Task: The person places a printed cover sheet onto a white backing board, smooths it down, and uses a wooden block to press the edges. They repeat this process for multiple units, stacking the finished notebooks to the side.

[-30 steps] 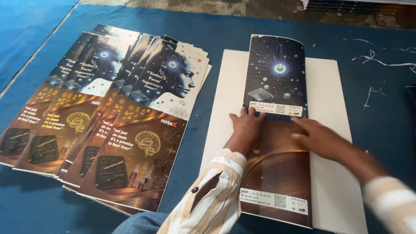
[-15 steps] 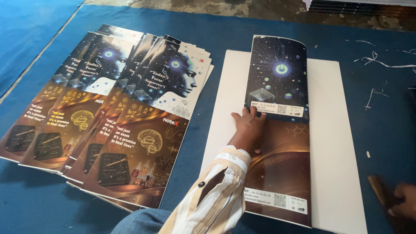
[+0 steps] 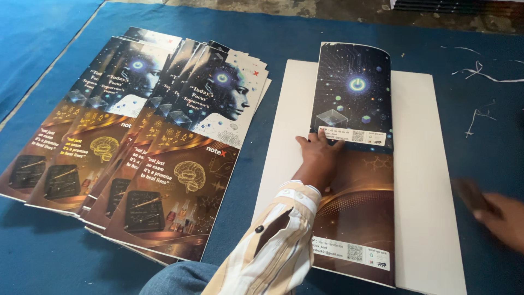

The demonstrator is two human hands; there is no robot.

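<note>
My left hand (image 3: 319, 158) lies flat, fingers spread, pressing the folded cover sheet (image 3: 353, 164) down onto the white board (image 3: 431, 180); it grips nothing, it just pins. The sheet sits lengthwise on the board, left of its middle, top end curling up slightly. Judging by that, one sheet is folded and laid out, and the pressing along its length looks only started.

My right hand (image 3: 502, 218) is off at the right edge, over the blue bench (image 3: 327, 33), well apart from the sheet. It's blurred, and seems closed around a dark, flat tool (image 3: 472, 195), perhaps a creasing stick, though I can't tell for sure.

On the sheet, the upper half is dark blue with a glowing round symbol, the lower half brown and gold. A pale label strip with small square codes crosses the middle just beyond my fingertips, and another runs near the bottom end.

To the left, a fanned stack of flat covers (image 3: 164, 142) waits, each with a profile head above and a gold brain below. White paper trimmings (image 3: 480, 74) litter the far right.
</note>
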